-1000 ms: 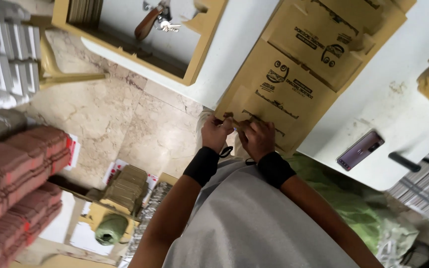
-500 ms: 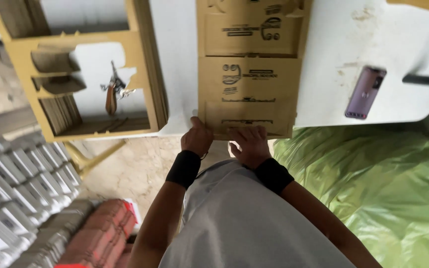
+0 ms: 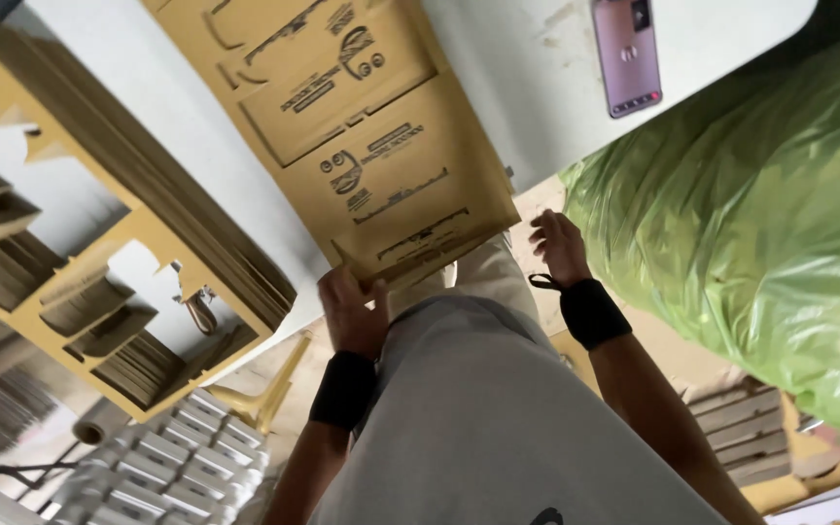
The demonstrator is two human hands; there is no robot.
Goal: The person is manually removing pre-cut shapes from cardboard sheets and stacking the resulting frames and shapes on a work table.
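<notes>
At the near edge of the white table [image 3: 537, 87], a flat sheet of brown cardboard [image 3: 362, 136] w/ dark print and cut lines lies spread out, its near corner hanging just past the edge. Left hand [image 3: 354, 309] is closed on that near corner, fingers curled up against the underside/edge of the sheet. Right hand [image 3: 558, 245] hangs loose and half-open just beside the sheet's right corner, gripping nothing; can't tell if the fingertips touch the cardboard. Both wrists wear black bands.

Left of the sheet, on the same table, sits a thick stack of cardboard frames [image 3: 138, 243], cut w/ open windows. Inside those windows lie smaller piles of folded cardboard pieces [image 3: 143, 365], several per opening, stacked flat. A small brown-handled tool [image 3: 198, 311] rests in one window, on the white surface showing through.

Further back on the table, well apart from both hands, lies a phone [image 3: 626, 53], screen up.

Right of the person, a big green plastic bag [image 3: 741, 214] bulges full; contents not visible through the film. Below the table at left, rows of grey-white flat packs [image 3: 167, 467] are stacked on the floor.
</notes>
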